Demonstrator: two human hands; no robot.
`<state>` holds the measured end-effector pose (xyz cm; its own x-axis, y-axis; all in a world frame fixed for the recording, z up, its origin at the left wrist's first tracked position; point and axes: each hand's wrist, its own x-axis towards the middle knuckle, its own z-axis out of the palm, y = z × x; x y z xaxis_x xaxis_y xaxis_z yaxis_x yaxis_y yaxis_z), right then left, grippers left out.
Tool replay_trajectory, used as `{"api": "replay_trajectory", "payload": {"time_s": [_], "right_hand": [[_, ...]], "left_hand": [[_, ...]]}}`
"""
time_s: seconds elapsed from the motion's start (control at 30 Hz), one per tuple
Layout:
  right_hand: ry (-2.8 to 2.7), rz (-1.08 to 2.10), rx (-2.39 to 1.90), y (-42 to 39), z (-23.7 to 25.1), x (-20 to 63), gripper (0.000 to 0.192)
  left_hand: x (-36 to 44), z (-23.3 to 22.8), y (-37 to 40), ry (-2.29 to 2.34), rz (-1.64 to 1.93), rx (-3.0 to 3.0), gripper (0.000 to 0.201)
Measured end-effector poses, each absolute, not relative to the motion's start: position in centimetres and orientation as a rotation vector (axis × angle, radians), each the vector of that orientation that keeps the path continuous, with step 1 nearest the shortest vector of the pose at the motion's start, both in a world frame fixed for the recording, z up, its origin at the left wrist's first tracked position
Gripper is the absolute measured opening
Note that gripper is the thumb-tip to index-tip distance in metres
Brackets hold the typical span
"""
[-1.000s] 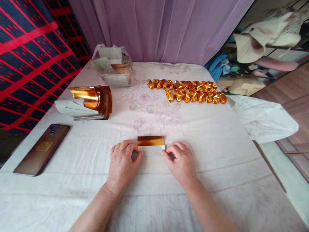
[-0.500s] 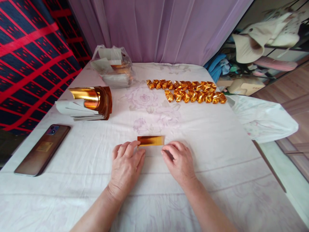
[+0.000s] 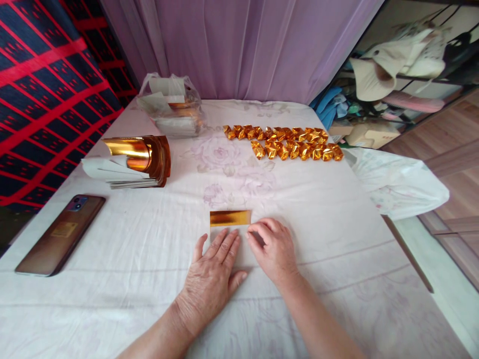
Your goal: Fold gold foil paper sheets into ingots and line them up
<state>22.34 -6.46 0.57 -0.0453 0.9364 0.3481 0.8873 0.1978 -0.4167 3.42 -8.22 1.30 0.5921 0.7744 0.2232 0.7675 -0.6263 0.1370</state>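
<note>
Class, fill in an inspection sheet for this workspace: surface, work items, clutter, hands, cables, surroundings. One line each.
Surface: table under a white floral cloth, creased.
Work items: folded gold foil paper strip, gold band showing, white part under the hands.
Clutter: stack of gold foil sheets; two rows of folded gold paper ingots; clear plastic bag of paper; brown smartphone, face down.
Hands: left hand flat, pressing the paper; right hand with fingertips at its right edge.
Cables: nothing seen.
Surroundings: lilac curtain; red and black fabric; cluttered shelf.
</note>
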Motion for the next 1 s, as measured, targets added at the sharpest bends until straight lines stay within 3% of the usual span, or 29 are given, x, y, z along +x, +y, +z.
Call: {"api": "replay_trajectory", "payload": {"time_s": [0.63, 0.83, 1.0], "right_hand": [[-1.954, 0.130, -1.742, -6.1, 0.9, 21.9, 0.005], [-1.967, -0.011, -1.939, -6.1, 1.8, 20.0, 0.028], [-1.927, 0.062, -1.917, -6.1, 1.1, 20.4, 0.019]], "left_hand": [[0.7, 0.4, -7.6, 1.303, 0.399, 2.884, 0.063], [0.8, 0.2, -7.5, 1.321, 0.384, 2.888, 0.061], [0.9, -0.1, -7.3, 1.336, 0.370, 2.874, 0.054]]}}
